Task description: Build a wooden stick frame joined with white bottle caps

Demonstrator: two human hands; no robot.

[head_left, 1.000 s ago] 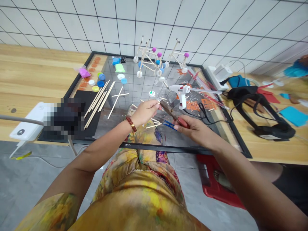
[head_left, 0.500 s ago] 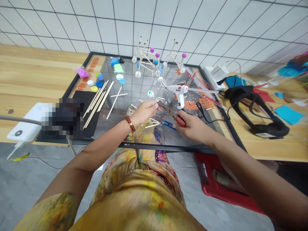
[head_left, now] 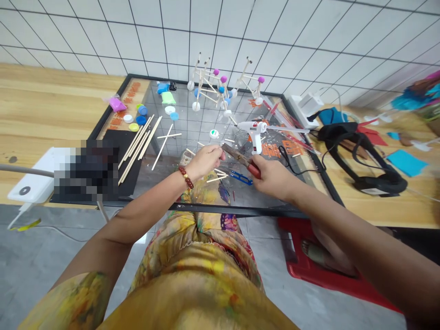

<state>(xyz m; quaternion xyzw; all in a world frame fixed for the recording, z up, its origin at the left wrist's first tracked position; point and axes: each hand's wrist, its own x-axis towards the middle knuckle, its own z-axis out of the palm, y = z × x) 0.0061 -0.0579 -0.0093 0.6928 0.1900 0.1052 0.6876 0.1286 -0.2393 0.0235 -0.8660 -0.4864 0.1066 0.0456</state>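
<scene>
My right hand (head_left: 273, 176) is closed around the red handles of a pair of pliers (head_left: 237, 156), whose metal jaws point left. Just off the jaw tips, my left hand (head_left: 207, 161) has its fingers pinched together; whatever is between them is too small to make out. Below the jaws lie blue thread snips (head_left: 241, 178) and a few short wooden sticks (head_left: 217, 177). A white glue gun (head_left: 253, 133) stands behind the pliers, with a glue stick out of its back. A round white cap (head_left: 214, 134) lies beyond my left fingers.
Stick models (head_left: 209, 87) with coloured balls stand at the back. Long wooden sticks (head_left: 140, 144) lie on a black sheet at left, near clay pots and bags (head_left: 168, 97). A power bank (head_left: 34, 176) sits far left, a black headset strap (head_left: 364, 160) and power strip (head_left: 302, 110) right.
The pliers and my right hand have shifted slightly left and turned a little. My left hand stays pinched near the jaws. The whole view has moved slightly.
</scene>
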